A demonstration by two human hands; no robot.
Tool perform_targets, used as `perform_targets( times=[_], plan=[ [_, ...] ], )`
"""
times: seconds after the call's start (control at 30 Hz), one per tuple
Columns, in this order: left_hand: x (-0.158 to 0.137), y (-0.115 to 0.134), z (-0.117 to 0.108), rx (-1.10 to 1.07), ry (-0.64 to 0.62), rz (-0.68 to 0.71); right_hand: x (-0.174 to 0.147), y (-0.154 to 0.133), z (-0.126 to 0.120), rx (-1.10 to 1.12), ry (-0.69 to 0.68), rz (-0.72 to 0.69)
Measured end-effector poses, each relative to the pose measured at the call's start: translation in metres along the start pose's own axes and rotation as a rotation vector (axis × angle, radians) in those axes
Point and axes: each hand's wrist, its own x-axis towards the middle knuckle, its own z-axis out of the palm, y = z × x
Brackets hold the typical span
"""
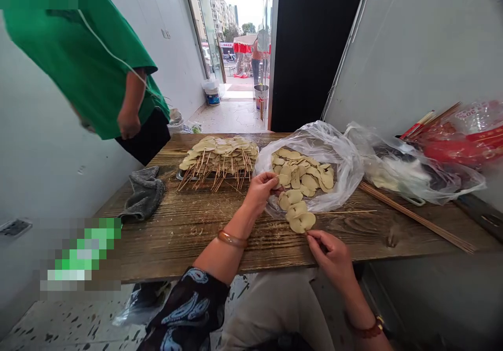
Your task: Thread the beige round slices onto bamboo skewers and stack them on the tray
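My right hand (332, 256) pinches the lower end of a thin wooden skewer that carries several pale yellow, round potato slices (296, 212). At the upper end of this skewer, my left hand (264, 189) is closed, thumb and finger pressed on the edge of what looks like another slice. Just behind the hands, an open clear plastic bag (348, 175) holds a heap of loose slices (310, 175). To the left, filled skewers (220, 160) lie stacked on a metal tray, their bare stick ends towards me.
A grey cloth (145, 193) lies on the wooden table (188, 241) at left. One loose skewer (349, 212) and a bundle of bare skewers (416, 216) lie right, near plastic and red packaging (456, 141). A person in a green shirt (90, 63) stands at left.
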Motion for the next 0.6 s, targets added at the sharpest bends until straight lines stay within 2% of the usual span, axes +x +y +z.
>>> perform_targets(
  times=[0.2, 0.6],
  plan=[
    [0.0007, 0.0006, -0.002, -0.07, 0.013, -0.041, -0.0005, 0.0023, 0.0001, 0.015, -0.007, -0.019],
    [0.0003, -0.0005, -0.0036, -0.055, -0.03, -0.045, -0.0005, 0.0033, 0.0002, 0.007, -0.005, -0.012]
  ],
)
